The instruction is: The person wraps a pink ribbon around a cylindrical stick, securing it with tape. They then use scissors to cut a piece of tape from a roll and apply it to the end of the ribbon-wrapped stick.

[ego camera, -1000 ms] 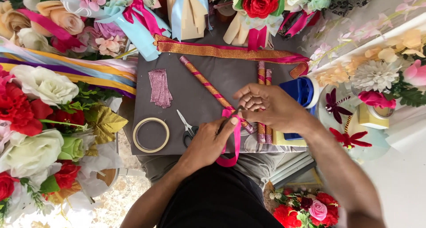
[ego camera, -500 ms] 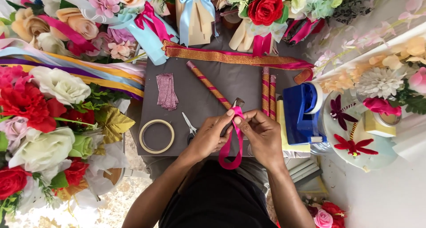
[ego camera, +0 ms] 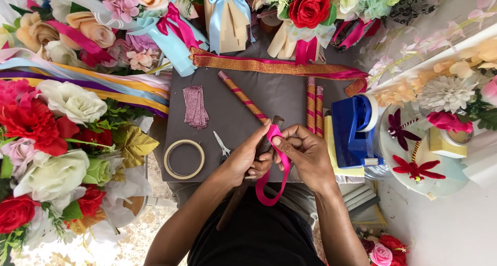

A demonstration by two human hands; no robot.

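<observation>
A pink ribbon (ego camera: 273, 165) is pinched between the left hand (ego camera: 247, 160) and the right hand (ego camera: 305, 154) against a brown stick (ego camera: 259, 154) above the grey table (ego camera: 279, 97); its loop hangs toward the lap. Scissors (ego camera: 222, 146) and a tape roll (ego camera: 184, 159) lie just left.

Bare left hand (ego camera: 243, 162) and right hand (ego camera: 305, 154), forearms unsleeved; no rings or watch visible; black garment (ego camera: 259, 235) at lower centre of the frame.
</observation>
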